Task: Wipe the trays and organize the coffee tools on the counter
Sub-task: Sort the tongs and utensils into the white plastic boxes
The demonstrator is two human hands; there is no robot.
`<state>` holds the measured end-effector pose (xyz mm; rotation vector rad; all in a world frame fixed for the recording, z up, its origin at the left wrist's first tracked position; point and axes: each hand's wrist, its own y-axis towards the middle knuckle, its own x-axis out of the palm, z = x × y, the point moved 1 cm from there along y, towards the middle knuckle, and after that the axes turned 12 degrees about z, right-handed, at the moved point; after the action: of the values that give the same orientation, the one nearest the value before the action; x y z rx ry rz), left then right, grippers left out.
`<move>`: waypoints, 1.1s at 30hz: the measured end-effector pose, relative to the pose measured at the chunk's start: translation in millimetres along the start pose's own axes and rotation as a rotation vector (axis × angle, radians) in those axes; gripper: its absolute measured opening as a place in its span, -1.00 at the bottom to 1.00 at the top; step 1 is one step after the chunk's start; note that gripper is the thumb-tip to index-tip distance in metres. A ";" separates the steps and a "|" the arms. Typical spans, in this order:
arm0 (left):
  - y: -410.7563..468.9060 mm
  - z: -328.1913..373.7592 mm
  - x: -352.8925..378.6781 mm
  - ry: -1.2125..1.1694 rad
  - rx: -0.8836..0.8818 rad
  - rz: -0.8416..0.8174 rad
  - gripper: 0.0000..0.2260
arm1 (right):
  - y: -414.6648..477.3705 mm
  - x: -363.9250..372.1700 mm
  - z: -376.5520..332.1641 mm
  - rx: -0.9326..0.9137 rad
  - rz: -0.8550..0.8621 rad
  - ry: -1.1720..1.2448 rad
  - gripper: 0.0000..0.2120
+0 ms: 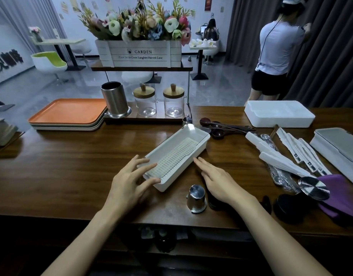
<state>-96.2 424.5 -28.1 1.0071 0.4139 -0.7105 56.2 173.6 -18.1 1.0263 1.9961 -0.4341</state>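
A long white drainer box (199, 136) with a slotted insert lies at an angle in the middle of the wooden counter. My left hand (129, 182) rests on its near left corner, fingers spread over the rim and thumb along the near end. My right hand (217, 180) lies flat and open just right of the box, fingertips near its side wall. A steel tamper (196, 197) stands in front of the box. Brown measuring spoons (217, 126) lie beyond it. A stack of trays, orange on top (68, 112), sits at the far left.
White dividers (271, 154), cutlery, a ridged steel disc (313, 187), black round pieces (288, 207) and a purple cloth (342, 196) crowd the right side. Two white boxes (279, 113) sit far right. A steel canister (115, 99) and two glass jars (145, 102) stand behind. A person stands at the curtain.
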 end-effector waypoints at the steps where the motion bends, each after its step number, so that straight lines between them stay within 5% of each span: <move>1: -0.3 0.8 -1.2 -0.012 0.019 0.025 -0.43 | 0.2 -0.2 -0.1 -0.004 -0.004 0.008 -0.45; 10: 3.3 10.1 -19.1 -0.050 0.118 0.156 -0.65 | 5.1 3.8 -9.4 -0.052 -0.018 0.004 -0.36; 15: 8.3 7.7 -26.4 -0.060 0.178 0.162 -0.29 | 6.3 5.2 -9.4 -0.059 0.025 0.031 -0.39; 20: 17.7 3.4 -32.3 0.055 0.216 0.199 -0.36 | 4.2 7.4 -12.0 -0.038 0.110 0.085 -0.48; 24: 19.6 5.7 -30.7 -0.081 0.004 0.133 -0.50 | 2.7 8.3 -11.6 -0.006 0.126 0.139 -0.50; 29: 8.4 14.4 -19.4 -0.226 -0.294 -0.094 -0.08 | -3.4 2.2 -10.1 0.047 0.132 0.161 -0.50; 33: 0.1 17.9 -5.3 -0.260 -0.403 -0.122 0.09 | -16.4 -20.0 -13.4 0.096 0.117 0.144 -0.48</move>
<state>-99.9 410.7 -16.0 0.5049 0.3736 -0.8171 42.7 161.8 4.8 1.2584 2.0449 -0.4059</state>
